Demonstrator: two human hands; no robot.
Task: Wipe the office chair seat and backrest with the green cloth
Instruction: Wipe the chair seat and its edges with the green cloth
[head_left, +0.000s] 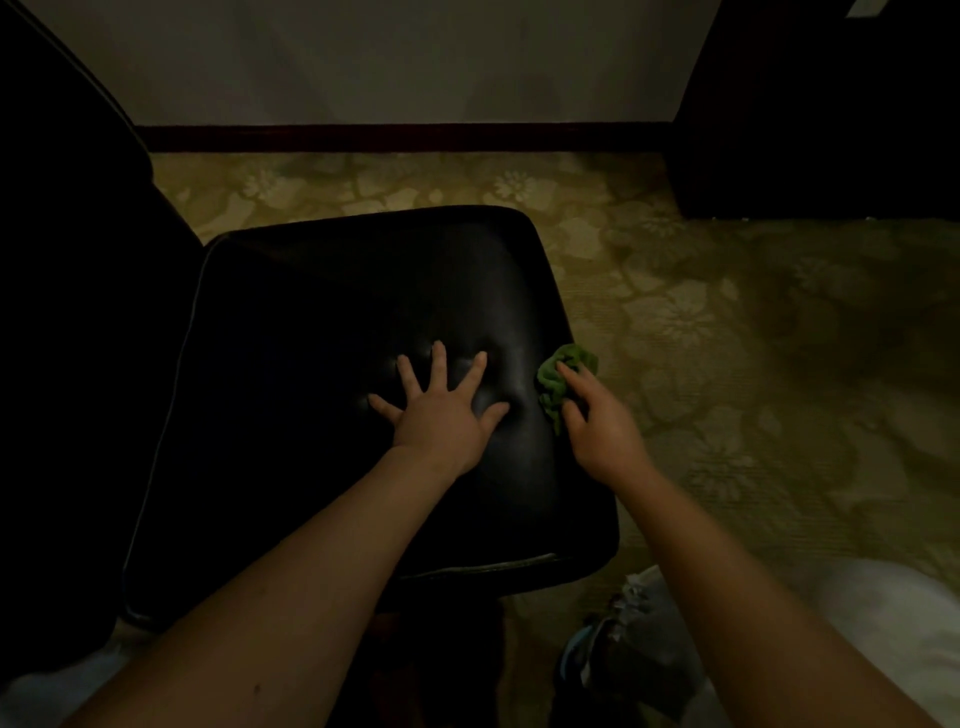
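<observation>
Black leather seat (322, 395): left hand (441, 415) pressed flat, 5 fingers spread. Green cloth (558, 379): bunched at seat's right edge, gripped by right hand (602, 426). Backrest (67, 312): left, dark.

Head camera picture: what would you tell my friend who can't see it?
A person's right hand grips a bunched green cloth at the right edge of a black chair seat, while the left hand presses flat on it.
</observation>
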